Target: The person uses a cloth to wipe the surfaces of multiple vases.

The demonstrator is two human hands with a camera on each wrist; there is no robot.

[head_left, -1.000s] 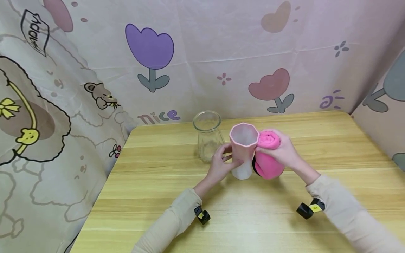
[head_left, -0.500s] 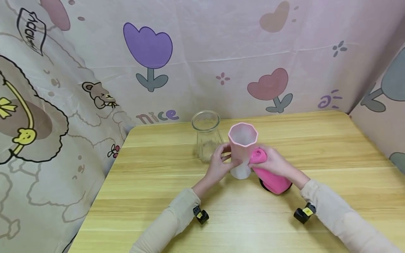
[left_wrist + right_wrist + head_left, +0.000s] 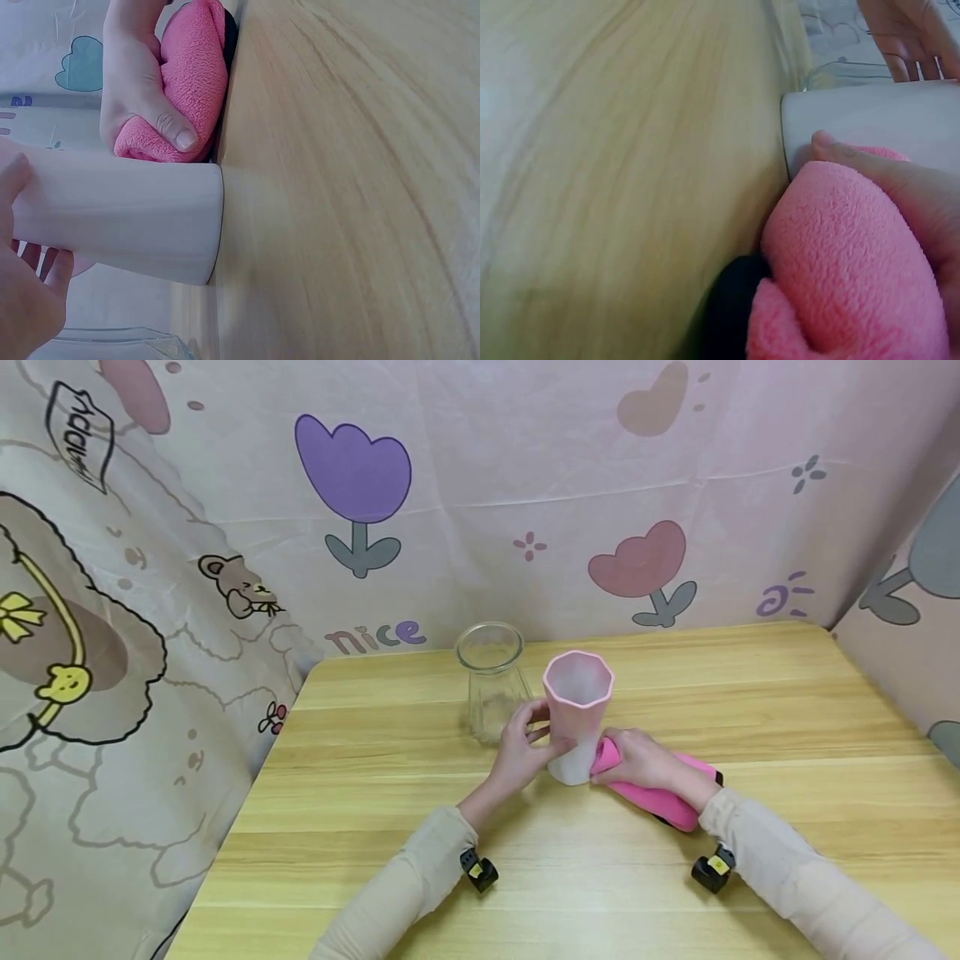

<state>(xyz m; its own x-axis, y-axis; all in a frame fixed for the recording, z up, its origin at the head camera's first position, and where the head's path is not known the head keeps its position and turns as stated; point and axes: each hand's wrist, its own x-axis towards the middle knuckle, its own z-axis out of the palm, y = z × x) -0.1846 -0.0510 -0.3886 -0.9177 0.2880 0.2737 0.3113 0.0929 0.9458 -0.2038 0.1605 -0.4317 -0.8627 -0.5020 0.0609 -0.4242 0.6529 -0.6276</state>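
A pink-to-white faceted vase [image 3: 576, 723] stands upright on the wooden table. My left hand [image 3: 516, 752] grips it from the left, thumb across the near side. On its right, my right hand [image 3: 643, 760] holds a bunched pink fleecy cloth [image 3: 673, 803] against the vase's lower wall. In the left wrist view the right thumb lies over the cloth [image 3: 193, 75], close to the vase's base. Black material shows under the cloth's edge; what it is cannot be told. The right wrist view has the cloth [image 3: 847, 255] large in front, hiding part of the vase [image 3: 877, 116].
Just behind and left of my left hand stands a clear glass vase [image 3: 489, 706] with a flared rim. The wooden table [image 3: 360, 793] meets a printed curtain [image 3: 480, 510] at the back. A small black camera sits on each sleeve.
My right hand has slid the cloth down the vase's right side from near the rim to near the base. The cloth's loose end has swung out rightward. My left hand has stayed put.
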